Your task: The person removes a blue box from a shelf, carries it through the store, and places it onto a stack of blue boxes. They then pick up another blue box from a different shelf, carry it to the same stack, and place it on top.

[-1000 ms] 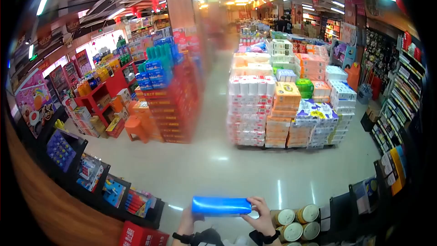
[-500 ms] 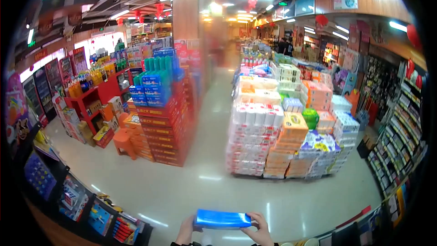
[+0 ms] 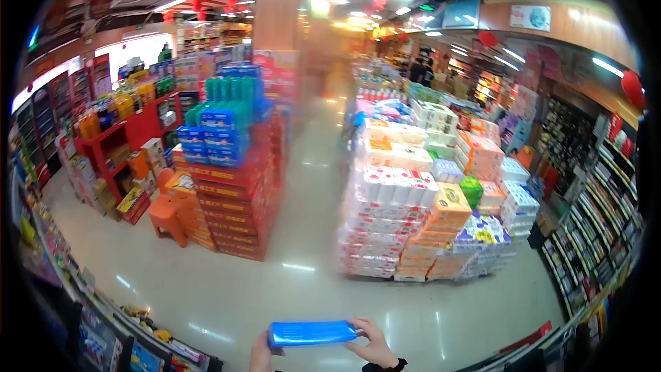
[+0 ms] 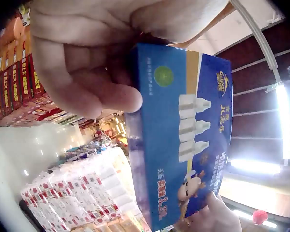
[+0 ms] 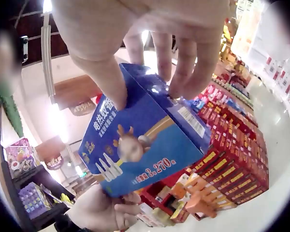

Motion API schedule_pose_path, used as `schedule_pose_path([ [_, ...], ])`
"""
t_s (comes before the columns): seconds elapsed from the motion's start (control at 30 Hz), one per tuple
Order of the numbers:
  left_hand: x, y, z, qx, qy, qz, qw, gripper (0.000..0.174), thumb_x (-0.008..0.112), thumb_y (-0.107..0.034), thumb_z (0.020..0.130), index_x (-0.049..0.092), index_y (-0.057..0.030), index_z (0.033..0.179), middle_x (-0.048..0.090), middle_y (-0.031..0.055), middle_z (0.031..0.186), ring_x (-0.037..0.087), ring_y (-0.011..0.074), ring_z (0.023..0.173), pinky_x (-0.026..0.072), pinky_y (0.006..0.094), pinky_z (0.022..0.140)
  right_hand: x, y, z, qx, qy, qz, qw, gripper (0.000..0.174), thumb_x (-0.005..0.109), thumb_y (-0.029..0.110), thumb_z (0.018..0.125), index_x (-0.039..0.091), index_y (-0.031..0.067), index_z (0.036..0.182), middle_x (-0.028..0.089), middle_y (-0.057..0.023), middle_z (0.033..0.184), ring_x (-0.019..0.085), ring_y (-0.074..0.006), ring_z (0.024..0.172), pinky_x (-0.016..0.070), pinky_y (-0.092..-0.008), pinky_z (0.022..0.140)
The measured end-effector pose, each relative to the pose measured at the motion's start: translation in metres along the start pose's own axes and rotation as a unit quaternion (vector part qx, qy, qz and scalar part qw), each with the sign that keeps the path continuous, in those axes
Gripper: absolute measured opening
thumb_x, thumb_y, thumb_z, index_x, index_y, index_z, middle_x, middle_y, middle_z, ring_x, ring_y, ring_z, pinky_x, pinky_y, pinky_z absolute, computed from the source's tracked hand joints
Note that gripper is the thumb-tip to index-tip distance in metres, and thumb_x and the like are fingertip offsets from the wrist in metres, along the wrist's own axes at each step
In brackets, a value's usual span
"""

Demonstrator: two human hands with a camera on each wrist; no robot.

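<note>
- At the far left, a low display shelf (image 3: 103,320) with small coloured packs runs along the edge of the head view, below and to the left of the hands.
- Further back stands a tall stack of red cartons (image 3: 234,207) with blue packs on top. An orange stool (image 3: 167,217) is just beside it on its left.
- The left hand (image 3: 260,353) is at the bottom of the head view. Its fingers (image 4: 101,92) are curled round the left end of the blue box (image 3: 311,333) and clamp it.
- The blue box lies level in the air between the two hands, with its long side going across. It touches only the hands. The wrist views show its printed face, with white bottles and a small cartoon figure.
- The right hand (image 3: 372,344) grips the right end of the box: the thumb presses on the printed face and the other fingers (image 5: 183,63) are bent over the end edge.
- In front of the box, the shiny pale floor (image 3: 296,282) gives a wide open aisle, well below the box.
- To the right of this aisle, a pile of tissue packs (image 3: 413,234) stands well apart from the hands.
- At the far right, goods shelves (image 3: 592,234) curve along the edge of the view.
</note>
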State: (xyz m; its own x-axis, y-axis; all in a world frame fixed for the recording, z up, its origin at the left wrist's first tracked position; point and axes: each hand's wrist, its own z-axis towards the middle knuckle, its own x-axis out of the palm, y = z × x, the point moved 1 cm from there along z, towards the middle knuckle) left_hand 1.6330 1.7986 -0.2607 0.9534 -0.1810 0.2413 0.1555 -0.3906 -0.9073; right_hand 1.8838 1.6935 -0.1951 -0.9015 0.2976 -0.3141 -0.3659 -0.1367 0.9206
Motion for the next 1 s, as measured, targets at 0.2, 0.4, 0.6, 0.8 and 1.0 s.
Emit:
schedule_pose_path([
  [0.2, -0.004, -0.035, 0.019, 0.004, -0.013, -0.003, 1.0, 0.033, 0.041, -0.029, 0.1, 0.062, -0.006, 0.111, 0.06, 0.001, 0.084, 0.053, 0.0101, 0.069, 0.0431, 0.0252, 0.057, 0.019, -0.017, 0.041, 0.007, 0.02, 0.03, 0.999, 0.054, 0.079, 0.01, 0.076, 0.058, 0.0083, 0.126, 0.053, -0.0094, 0.125, 0.057, -0.0194, 0.108, 0.0523, -0.0312, 0.086],
  [0.4, -0.003, -0.05, 0.065, 0.033, 0.015, 0.022, 0.999, 0.031, 0.045, -0.031, 0.098, 0.062, -0.0079, 0.11, 0.061, 0.0007, 0.088, 0.053, 0.0094, 0.071, 0.0414, 0.0256, 0.055, 0.028, -0.041, 0.099, 0.017, 0.045, 0.031, 0.998, 0.054, 0.077, 0.013, 0.078, 0.057, 0.0082, 0.128, 0.056, -0.0098, 0.124, 0.058, -0.0212, 0.109, 0.0516, -0.0328, 0.087],
  [0.6, -0.005, -0.063, 0.15, 0.003, -0.039, 0.016, 0.999, 0.033, 0.046, -0.036, 0.099, 0.062, -0.01, 0.11, 0.059, 0.0006, 0.088, 0.051, 0.0109, 0.072, 0.0414, 0.0272, 0.059, 0.03, -0.076, 0.191, -0.03, 0.054, 0.05, 0.997, 0.054, 0.076, 0.011, 0.078, 0.056, 0.0102, 0.129, 0.057, -0.0079, 0.118, 0.059, -0.0189, 0.098, 0.0499, -0.0312, 0.086],
  [0.8, 0.009, -0.128, 0.239, 0.036, -0.069, 0.115, 0.99, 0.035, 0.046, -0.035, 0.099, 0.062, -0.0044, 0.103, 0.059, 0.002, 0.082, 0.052, 0.0154, 0.074, 0.0438, 0.0338, 0.065, 0.023, -0.1, 0.331, -0.087, 0.088, 0.025, 0.992, 0.057, 0.075, 0.014, 0.079, 0.053, 0.0124, 0.131, 0.056, -0.0045, 0.119, 0.056, -0.0167, 0.1, 0.0481, -0.0319, 0.087],
  [1.0, 0.059, -0.199, 0.291, 0.092, -0.097, 0.17, 0.976, 0.023, 0.048, -0.022, 0.095, 0.06, -0.0027, 0.09, 0.058, 0.007, 0.072, 0.054, 0.018, 0.067, 0.0445, 0.0355, 0.062, 0.019, -0.117, 0.415, -0.111, 0.076, 0.087, 0.987, 0.057, 0.077, 0.015, 0.078, 0.053, 0.0123, 0.131, 0.055, -0.0042, 0.12, 0.056, -0.016, 0.099, 0.0484, -0.0318, 0.086],
])
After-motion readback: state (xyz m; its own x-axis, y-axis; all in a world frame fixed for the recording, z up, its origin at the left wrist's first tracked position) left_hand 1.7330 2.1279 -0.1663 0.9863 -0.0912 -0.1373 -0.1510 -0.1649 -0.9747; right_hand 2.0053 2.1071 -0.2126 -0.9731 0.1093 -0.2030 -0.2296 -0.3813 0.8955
